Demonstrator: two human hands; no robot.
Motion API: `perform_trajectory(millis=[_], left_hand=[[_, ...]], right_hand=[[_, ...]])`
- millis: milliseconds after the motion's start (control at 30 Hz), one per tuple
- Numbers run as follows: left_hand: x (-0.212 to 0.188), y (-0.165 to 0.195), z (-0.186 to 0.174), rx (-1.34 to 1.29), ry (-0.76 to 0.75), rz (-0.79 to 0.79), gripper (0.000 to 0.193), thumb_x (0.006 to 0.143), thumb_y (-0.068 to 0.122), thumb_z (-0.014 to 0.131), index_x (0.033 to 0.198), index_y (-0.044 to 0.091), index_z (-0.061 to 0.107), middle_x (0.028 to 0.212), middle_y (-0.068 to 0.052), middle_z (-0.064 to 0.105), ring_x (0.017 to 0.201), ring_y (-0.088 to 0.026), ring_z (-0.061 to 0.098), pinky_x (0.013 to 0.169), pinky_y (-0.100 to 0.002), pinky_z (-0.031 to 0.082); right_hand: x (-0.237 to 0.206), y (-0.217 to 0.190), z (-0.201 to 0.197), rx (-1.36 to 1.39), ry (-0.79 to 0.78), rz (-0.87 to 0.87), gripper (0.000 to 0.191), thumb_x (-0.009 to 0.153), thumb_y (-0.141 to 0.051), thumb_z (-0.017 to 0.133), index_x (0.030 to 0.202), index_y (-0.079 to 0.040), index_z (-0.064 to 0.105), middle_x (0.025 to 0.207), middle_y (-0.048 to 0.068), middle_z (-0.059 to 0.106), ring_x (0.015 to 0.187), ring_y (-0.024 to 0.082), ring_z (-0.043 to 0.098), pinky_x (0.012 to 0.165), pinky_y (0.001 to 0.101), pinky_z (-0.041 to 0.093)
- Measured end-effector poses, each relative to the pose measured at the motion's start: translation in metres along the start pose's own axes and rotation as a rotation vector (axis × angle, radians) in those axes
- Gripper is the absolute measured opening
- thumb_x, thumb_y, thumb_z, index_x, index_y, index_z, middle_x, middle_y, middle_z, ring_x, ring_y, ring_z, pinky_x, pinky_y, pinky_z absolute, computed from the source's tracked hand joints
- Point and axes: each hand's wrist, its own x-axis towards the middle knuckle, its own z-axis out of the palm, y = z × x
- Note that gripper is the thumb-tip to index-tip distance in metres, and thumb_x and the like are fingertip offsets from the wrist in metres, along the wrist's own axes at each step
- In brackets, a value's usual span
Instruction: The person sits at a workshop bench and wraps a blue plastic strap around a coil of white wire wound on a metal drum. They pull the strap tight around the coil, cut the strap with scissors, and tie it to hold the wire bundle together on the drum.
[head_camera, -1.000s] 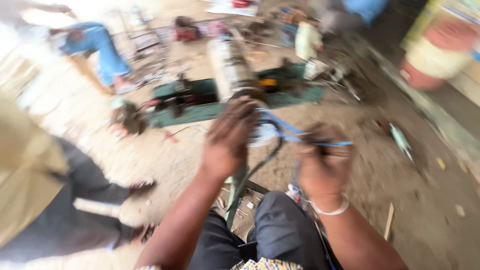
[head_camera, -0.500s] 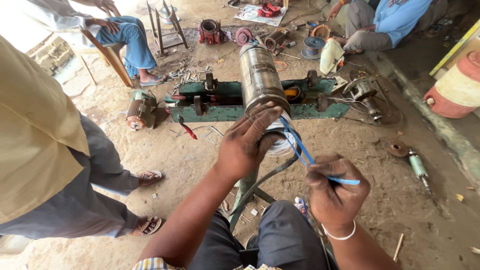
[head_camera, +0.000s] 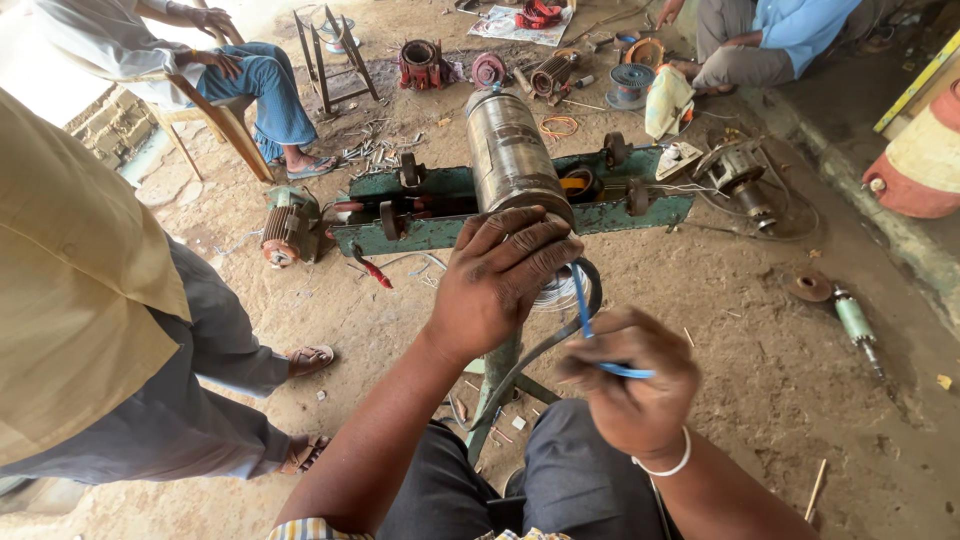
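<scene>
Since the earlier view the right hand (head_camera: 630, 385) has drawn nearer the left hand (head_camera: 497, 280); its fingers, curled together, pinch one blue strip (head_camera: 585, 318) that runs up from them to the motor's open end. The left fingers lie spread over the end of the single steel submersible motor (head_camera: 512, 160), which extends away beyond the fingertips. One green winding frame (head_camera: 440, 228) lies behind them; two seated people remain beyond, one standing beside the left arm.
</scene>
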Motion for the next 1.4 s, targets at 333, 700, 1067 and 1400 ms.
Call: perform_trajectory(millis=[333,700,1067,1400], left_hand=[[0.005,0.0,0.002,-0.008,-0.003,-0.008,0.038,0.088,0.01,0.069,0.126,0.012,0.07,0.124,-0.006,0.068,0.124,-0.029,0.063,0.106,-0.048,0.047],[0.001,-0.003,0.009,-0.064,0.077,-0.031,0.038,0.09,0.01,0.074,0.127,0.008,0.063,0.125,-0.009,0.067,0.125,-0.03,0.064,0.107,-0.047,0.047],[-0.002,-0.001,0.011,-0.064,0.101,-0.107,0.057,0.078,0.0,0.075,0.133,0.009,0.061,0.128,-0.011,0.066,0.123,-0.032,0.064,0.106,-0.047,0.048],[-0.001,0.002,0.011,-0.04,0.082,-0.132,0.054,0.078,0.003,0.076,0.13,0.011,0.063,0.127,-0.009,0.068,0.123,-0.03,0.064,0.106,-0.048,0.047]], right_hand=[[0.03,0.01,-0.019,0.309,-0.185,0.234,0.094,0.085,-0.032,0.084,0.154,-0.016,0.022,0.08,-0.004,0.056,0.064,0.004,0.047,0.052,0.0177,0.04],[0.058,0.004,-0.01,-0.575,-0.127,0.014,0.024,0.09,-0.006,0.079,0.112,-0.003,0.071,0.104,0.014,0.07,0.087,0.026,0.072,0.071,0.0358,0.058],[0.064,0.003,-0.009,-0.455,-0.195,0.272,0.045,0.082,-0.017,0.088,0.118,-0.002,0.067,0.079,0.005,0.07,0.063,0.015,0.069,0.054,0.0298,0.053],[0.057,0.022,-0.007,-0.214,-0.08,-0.078,0.009,0.104,-0.012,0.067,0.107,-0.003,0.068,0.076,0.0,0.066,0.055,0.004,0.053,0.047,0.0206,0.039]])
